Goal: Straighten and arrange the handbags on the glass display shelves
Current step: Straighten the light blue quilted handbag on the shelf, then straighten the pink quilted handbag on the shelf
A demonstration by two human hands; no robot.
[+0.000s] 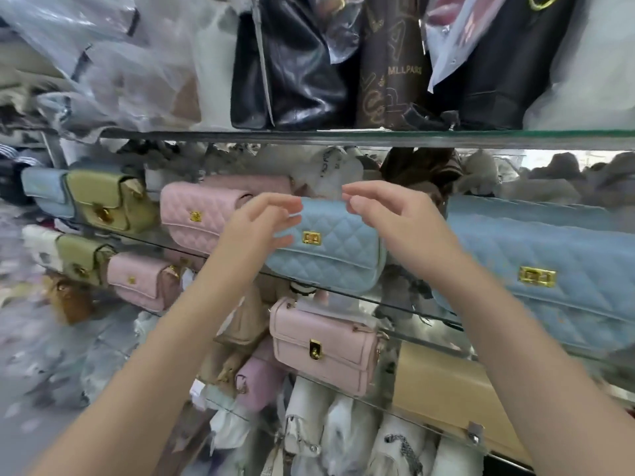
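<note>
Handbags fill several glass shelves; the one in hand is the small blue quilted bag at the centre of the middle glass shelf.

Nearest the camera, both forearms reach up and forward. The left hand is at the bag's upper left corner, fingers spread and curled loosely around that end; whether they press the leather cannot be told because of blur. The right hand pinches the top edge near the upper right corner between thumb and fingertips, in a narrow grip.

Handling, as a judgement: the bag looks light and padded, soft enough to dent under pressure, with a smooth, possibly slippery skin. Take hold at the two top corners or the end panels. Keep clear of the gold clasp, which may scratch.

Edges and room: the bag sits tilted, its bottom close to the shelf's front edge, so a forward slide could tip it off. The pink quilted bag stands just beside it on the left and the large blue quilted bag just beside it on the right, leaving little lateral room. Above, the upper glass shelf limits lift. Behind, wrapped stock crowds the rear, so pushing back offers little depth.
</note>
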